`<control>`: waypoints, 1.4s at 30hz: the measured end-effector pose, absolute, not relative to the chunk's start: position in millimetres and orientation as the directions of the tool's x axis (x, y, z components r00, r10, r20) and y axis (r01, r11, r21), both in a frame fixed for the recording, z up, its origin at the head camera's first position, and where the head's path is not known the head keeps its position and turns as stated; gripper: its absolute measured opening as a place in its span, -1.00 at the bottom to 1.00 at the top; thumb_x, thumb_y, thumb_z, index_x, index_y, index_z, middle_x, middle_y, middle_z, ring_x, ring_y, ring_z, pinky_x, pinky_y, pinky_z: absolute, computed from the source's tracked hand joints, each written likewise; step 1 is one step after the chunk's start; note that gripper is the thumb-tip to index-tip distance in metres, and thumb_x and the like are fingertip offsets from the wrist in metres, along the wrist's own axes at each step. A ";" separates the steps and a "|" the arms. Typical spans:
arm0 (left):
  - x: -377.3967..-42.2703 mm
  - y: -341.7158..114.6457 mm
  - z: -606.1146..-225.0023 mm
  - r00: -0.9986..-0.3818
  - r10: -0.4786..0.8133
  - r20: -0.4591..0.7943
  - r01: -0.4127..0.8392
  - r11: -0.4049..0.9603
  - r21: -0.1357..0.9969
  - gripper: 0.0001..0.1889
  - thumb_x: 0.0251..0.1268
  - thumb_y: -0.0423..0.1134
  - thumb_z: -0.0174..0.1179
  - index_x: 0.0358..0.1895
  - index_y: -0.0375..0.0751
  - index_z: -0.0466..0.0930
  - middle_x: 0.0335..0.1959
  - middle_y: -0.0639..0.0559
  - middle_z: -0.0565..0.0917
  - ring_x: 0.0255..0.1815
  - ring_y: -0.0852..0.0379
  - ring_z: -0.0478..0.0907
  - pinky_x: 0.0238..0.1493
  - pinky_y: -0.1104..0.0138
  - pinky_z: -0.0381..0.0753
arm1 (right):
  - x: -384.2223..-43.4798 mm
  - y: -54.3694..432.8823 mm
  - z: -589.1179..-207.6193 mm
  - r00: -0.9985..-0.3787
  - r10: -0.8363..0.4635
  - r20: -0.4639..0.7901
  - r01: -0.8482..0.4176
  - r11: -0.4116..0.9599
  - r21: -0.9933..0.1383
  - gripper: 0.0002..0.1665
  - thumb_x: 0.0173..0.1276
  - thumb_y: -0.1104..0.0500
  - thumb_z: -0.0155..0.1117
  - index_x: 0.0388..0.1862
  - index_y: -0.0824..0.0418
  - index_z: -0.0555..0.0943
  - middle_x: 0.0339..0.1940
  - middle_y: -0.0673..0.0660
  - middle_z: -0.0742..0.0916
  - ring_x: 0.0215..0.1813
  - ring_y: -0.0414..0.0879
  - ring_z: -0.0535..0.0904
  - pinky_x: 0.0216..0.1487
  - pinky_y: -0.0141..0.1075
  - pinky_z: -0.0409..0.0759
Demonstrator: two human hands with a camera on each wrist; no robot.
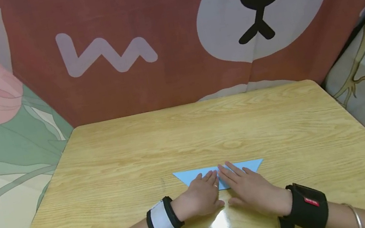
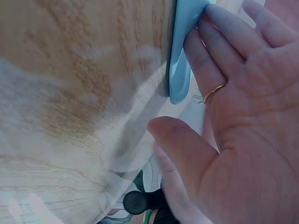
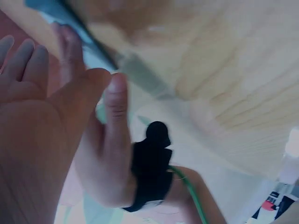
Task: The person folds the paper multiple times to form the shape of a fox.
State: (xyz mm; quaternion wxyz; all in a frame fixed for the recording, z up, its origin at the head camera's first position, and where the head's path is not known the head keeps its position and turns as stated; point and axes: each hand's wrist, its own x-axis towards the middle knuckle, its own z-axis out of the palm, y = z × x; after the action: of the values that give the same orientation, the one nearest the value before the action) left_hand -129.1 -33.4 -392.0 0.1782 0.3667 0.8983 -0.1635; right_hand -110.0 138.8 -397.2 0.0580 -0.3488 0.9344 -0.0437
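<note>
A folded sheet of light blue paper (image 1: 253,164) lies on the wooden table, its long straight edge at the far side and its ends tapering to points. My left hand (image 1: 204,194) rests on its left half with straight fingers, a ring on one of them. On the right half my right hand (image 1: 252,190) presses with extended fingers, the fingertips of both hands close together near the middle. In the left wrist view the paper (image 2: 182,60) shows a rounded fold under the fingers. The hands hide much of the paper's centre.
The wooden table (image 1: 131,150) stretches beyond the paper to a brown cloth backdrop (image 1: 177,79) with a cartoon face. Patterned cloth hangs at the left and right. Both wrists wear bands, and a green cord (image 3: 191,193) shows by the left forearm.
</note>
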 end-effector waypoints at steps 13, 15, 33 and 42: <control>-126.6 -34.8 -393.0 -0.666 0.602 -0.441 0.720 0.672 -0.170 -0.38 0.36 0.19 -0.12 0.36 -0.09 0.26 0.45 0.04 0.15 0.46 0.18 0.05 0.40 0.25 0.15 | -96.0 136.0 -418.2 -0.715 -0.691 -0.102 -0.695 0.719 -0.002 -0.08 0.30 -0.34 -0.08 0.39 0.30 0.23 0.44 0.20 0.29 0.44 0.07 0.18 0.20 0.07 0.38; -126.4 -34.8 -393.3 -0.666 0.601 -0.442 0.722 0.667 -0.182 -0.38 0.36 0.19 -0.12 0.36 -0.08 0.26 0.45 0.05 0.15 0.46 0.18 0.04 0.39 0.26 0.15 | -95.4 135.9 -420.1 -0.715 -0.692 -0.099 -0.697 0.717 0.023 -0.08 0.31 -0.35 -0.10 0.39 0.30 0.23 0.44 0.20 0.29 0.44 0.06 0.19 0.20 0.06 0.39; -126.4 -35.2 -392.8 -0.669 0.597 -0.442 0.724 0.659 -0.205 -0.38 0.39 0.17 -0.14 0.39 -0.08 0.20 0.46 0.04 0.11 0.47 0.19 0.02 0.40 0.26 0.15 | -93.8 145.5 -432.3 -0.705 -0.710 0.010 -0.710 0.705 0.008 -0.06 0.32 -0.38 -0.16 0.39 0.31 0.23 0.43 0.22 0.30 0.43 0.06 0.21 0.19 0.15 0.34; -127.9 -36.5 -395.2 -0.673 0.599 -0.434 0.717 0.672 -0.186 -0.37 0.39 0.16 -0.13 0.41 -0.10 0.17 0.47 0.04 0.09 0.47 0.19 0.01 0.40 0.26 0.14 | -93.3 150.4 -431.9 -0.708 -0.706 0.000 -0.706 0.708 -0.018 -0.06 0.32 -0.38 -0.17 0.40 0.31 0.21 0.44 0.22 0.27 0.43 0.08 0.19 0.19 0.17 0.34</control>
State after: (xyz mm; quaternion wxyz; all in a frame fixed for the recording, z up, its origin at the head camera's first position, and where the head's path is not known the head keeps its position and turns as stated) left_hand -127.9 -36.5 -395.2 0.1708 0.3663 0.8981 -0.1733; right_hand -93.3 150.4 -431.9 0.0035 -0.3820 0.9241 -0.0082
